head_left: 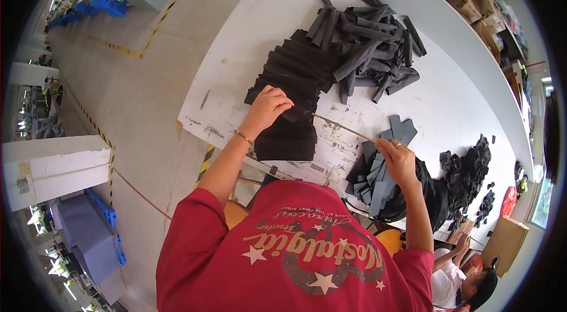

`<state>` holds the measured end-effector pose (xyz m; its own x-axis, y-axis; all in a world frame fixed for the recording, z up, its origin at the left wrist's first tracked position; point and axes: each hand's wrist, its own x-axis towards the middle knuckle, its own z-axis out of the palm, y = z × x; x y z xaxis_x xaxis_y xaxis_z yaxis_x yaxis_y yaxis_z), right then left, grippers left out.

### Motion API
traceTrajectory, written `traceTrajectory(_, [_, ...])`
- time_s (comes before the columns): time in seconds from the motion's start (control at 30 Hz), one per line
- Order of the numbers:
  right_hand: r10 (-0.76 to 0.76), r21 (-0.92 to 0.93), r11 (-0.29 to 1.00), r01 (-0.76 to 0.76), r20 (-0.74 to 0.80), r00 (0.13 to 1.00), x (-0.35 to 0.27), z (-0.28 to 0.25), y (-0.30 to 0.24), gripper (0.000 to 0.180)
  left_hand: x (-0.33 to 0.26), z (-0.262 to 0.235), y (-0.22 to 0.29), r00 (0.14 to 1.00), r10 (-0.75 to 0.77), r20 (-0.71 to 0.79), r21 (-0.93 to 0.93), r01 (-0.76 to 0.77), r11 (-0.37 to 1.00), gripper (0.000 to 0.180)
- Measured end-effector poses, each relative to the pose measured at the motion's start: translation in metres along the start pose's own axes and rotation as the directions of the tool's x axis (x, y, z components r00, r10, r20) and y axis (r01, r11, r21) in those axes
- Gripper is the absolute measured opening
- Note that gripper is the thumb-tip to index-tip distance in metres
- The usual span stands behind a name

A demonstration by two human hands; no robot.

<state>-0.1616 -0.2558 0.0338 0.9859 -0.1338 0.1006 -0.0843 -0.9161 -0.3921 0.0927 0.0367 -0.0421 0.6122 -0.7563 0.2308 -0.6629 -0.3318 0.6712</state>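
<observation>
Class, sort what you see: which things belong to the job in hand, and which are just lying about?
In the job:
overlapping black pieces, under the left hand
heaped dark rolls beside them, probably
thin stick, in the right hand

Lying about:
blue bin on the floor
cardboard boxes, upper right
small black pieces farther along the table, apparently

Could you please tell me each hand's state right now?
Left hand: fingers curled over black strips; grip cannot be told.
Right hand: closed, holding a thin stick.
</observation>
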Motion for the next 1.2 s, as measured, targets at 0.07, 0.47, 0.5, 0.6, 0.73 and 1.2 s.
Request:
traceTrajectory(0.07, [0.004,-0.009,1.000,-0.004,-0.002,1.000,0.000,0.002,0.000,0.016,0.001,0.001,0.002,1.000,0.010,0.016,0.004,-0.010,1.000,0.009])
traceTrajectory(0.47, [-0.010,0.101,0.995,0.001,0.094,0.995,0.034,0.059,-0.031,0.027,0.017,0.028,0.048,0.976,0.215,0.039,0.007,-0.215,0.977,0.004])
traceTrajectory(0.5, [-0.023,0.223,0.975,0.017,0.023,0.999,0.036,0.079,-0.033,0.027,0.020,0.031,0.064,0.971,0.240,0.015,0.032,-0.241,0.970,0.005])
traceTrajectory(0.6, [0.120,0.537,0.834,-0.126,0.046,0.992,0.030,0.114,-0.042,0.027,0.015,0.017,0.091,0.956,0.238,-0.173,0.101,-0.224,0.969,0.018])
traceTrajectory(0.73, [0.206,0.786,0.419,-0.454,0.405,0.891,0.017,0.126,-0.068,0.029,-0.022,0.048,0.051,0.675,-0.624,-0.393,-0.873,-0.061,0.484,0.031])
traceTrajectory(1.2, [0.326,0.568,0.666,-0.484,0.363,0.873,-0.032,0.126,-0.110,0.020,-0.001,0.051,0.059,0.416,-0.897,0.148,-0.987,0.003,-0.161,0.023])
